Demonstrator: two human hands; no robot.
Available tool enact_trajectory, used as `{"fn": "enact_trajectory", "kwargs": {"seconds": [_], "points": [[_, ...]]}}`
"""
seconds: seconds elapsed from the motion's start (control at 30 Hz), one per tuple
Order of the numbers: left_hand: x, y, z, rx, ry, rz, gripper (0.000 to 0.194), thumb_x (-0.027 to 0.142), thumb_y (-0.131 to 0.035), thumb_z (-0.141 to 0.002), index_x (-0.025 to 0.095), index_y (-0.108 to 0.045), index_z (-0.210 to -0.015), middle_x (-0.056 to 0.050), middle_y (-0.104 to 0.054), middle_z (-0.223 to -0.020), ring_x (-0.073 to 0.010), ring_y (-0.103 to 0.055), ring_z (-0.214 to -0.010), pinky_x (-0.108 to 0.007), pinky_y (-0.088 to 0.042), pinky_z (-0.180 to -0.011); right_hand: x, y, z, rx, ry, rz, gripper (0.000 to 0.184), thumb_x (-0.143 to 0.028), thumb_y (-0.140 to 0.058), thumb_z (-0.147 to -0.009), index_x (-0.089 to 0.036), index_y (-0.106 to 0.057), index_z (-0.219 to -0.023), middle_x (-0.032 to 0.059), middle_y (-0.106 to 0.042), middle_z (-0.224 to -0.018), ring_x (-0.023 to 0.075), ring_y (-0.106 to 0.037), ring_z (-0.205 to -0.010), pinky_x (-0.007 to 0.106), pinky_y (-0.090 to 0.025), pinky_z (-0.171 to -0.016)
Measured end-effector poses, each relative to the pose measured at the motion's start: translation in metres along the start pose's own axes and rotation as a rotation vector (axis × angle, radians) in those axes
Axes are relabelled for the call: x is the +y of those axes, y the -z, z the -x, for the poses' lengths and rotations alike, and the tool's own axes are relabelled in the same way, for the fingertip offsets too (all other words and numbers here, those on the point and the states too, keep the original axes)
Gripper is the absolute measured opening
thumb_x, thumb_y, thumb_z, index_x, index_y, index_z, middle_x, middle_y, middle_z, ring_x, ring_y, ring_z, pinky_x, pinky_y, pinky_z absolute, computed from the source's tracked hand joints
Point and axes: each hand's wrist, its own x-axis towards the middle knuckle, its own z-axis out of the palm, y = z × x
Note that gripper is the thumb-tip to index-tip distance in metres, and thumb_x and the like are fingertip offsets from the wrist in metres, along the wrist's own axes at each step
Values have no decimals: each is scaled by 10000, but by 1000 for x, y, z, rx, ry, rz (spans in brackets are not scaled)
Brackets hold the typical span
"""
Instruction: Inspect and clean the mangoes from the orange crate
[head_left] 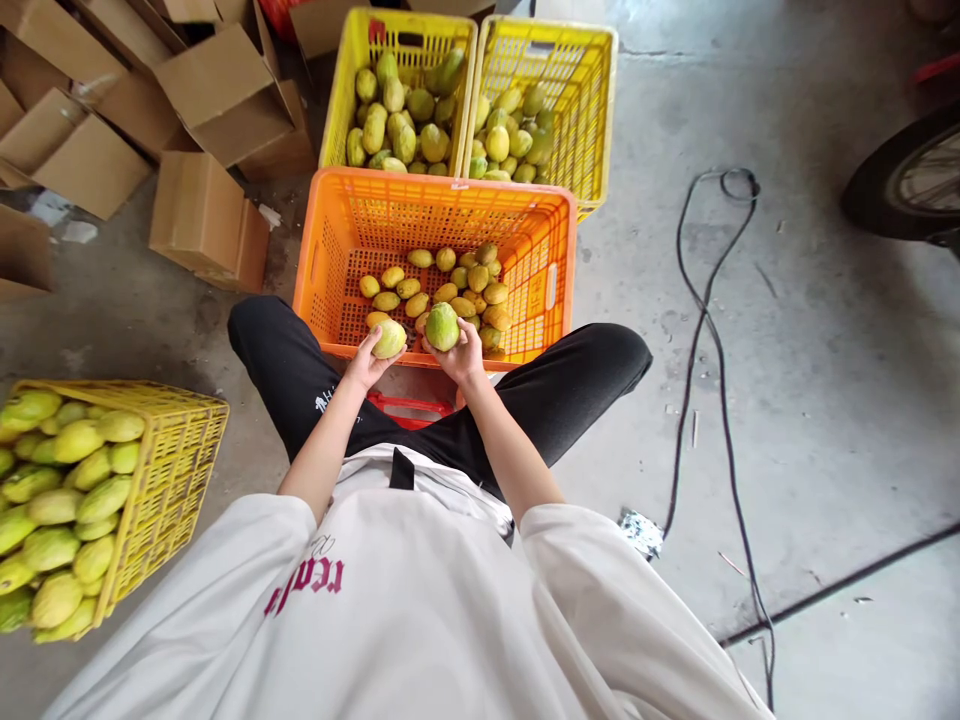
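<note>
My left hand [367, 362] is closed around a pale yellow-green papaya [389, 339], held over the near rim of the orange crate [437, 205]. A greener papaya [442, 327] rests in the curled fingers of my right hand [466, 357], close beside the first. Below and beyond both hands, several smaller yellow and brownish papayas [478, 278] lie in the orange crate, mostly toward its right side. The undersides of the two held fruits are hidden by my fingers.
Behind the orange crate stand two yellow crates [475, 100] with green-yellow papayas. Another yellow crate [169, 480], piled full, is at my left. Cardboard boxes [199, 215] crowd the back left. A black cable [705, 310] lies on the floor at right, near a wheel [911, 175].
</note>
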Motion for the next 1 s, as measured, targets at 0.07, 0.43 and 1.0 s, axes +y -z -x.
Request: {"fn": "enact_trajectory", "kwargs": {"seconds": [0.07,0.43,1.0], "points": [[0,0,0,-4,-2,21,198,264,-656,-906,153,-685,-1068,-109,-744,-1093,-280,-625,-1244,-452,-514,-1064,-1,-1,0,23,16,-3,209,-365,-563,-832,-263,-617,-1006,19,-751,-938,247,-700,-1073,458,-614,-882],[2,1,-3,-31,-15,47,314,261,-611,-935,169,-636,-1234,-104,-730,-1168,-249,-668,-1178,-326,-582,-943,2,-3,2,33,-12,39,186,-268,-561,-882,-250,-598,-1064,-21,-750,-940,183,-725,-915,407,-611,-900],[5,-2,1,-20,-39,43,371,520,-583,-918,250,-671,-1156,-77,-721,-1183,-248,-633,-1216,-405,-543,-984,1,-3,3,-37,-53,-14,264,-325,-520,-790,-265,-570,-1041,28,-743,-923,269,-710,-980,539,-609,-863]]}}
